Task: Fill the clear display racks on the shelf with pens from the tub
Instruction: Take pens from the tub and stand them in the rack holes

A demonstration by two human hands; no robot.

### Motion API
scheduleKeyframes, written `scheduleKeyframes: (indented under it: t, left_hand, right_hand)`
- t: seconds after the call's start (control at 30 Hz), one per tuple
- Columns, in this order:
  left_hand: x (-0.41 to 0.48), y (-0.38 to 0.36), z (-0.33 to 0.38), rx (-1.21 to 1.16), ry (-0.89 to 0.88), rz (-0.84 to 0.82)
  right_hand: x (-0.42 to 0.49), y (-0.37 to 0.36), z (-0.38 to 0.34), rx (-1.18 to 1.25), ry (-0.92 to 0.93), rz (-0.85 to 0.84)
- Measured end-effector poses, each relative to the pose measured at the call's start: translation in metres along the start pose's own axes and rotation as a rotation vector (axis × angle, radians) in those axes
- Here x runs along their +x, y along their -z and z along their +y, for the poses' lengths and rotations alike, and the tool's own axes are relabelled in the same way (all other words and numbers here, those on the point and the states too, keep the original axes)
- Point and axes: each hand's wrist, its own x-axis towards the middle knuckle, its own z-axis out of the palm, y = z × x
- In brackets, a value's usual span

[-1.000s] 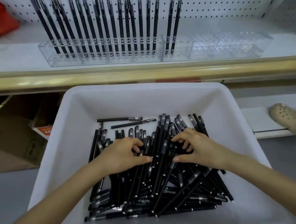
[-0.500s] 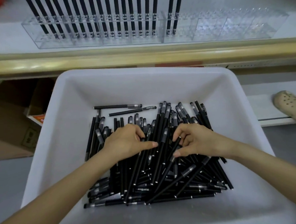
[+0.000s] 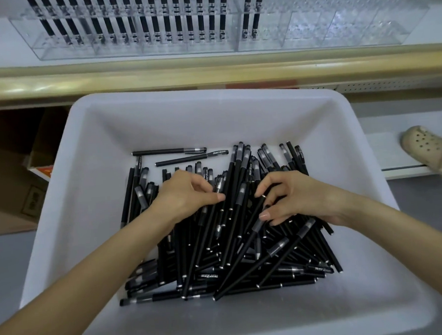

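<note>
A white tub [image 3: 92, 201] holds a loose pile of black pens [image 3: 235, 257]. My left hand [image 3: 185, 198] lies on the left of the pile, its fingers and thumb curled round a few pens near their caps. My right hand [image 3: 297, 199] is on the right of the pile, pinching the top end of one slanted pen [image 3: 241, 262] between thumb and fingers. On the shelf above, the left clear rack [image 3: 60, 50] stands full of upright pens. The right clear rack [image 3: 348, 27] holds two pens at its left end.
A yellowish shelf edge [image 3: 209, 73] runs between the tub and the racks. Cardboard boxes [image 3: 13, 180] sit under the shelf at the left. A person's foot in a beige clog [image 3: 428, 149] rests on a low white ledge at the right.
The view has dropped toward the tub, so the racks sit higher in the frame. Both hands keep working in the pile; the right hand now pinches one slanted pen.
</note>
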Motion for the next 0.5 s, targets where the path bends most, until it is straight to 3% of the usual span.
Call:
scheduleKeyframes:
  t: [0.33, 0.5]
  left_hand:
    - [-0.012, 0.013, 0.019, -0.281, -0.110, -0.090]
    - [-0.016, 0.015, 0.021, -0.298, -0.183, -0.083]
  right_hand:
    - [-0.005, 0.007, -0.010, 0.161, -0.018, -0.009]
    - [-0.007, 0.009, -0.013, 0.199, -0.012, -0.039]
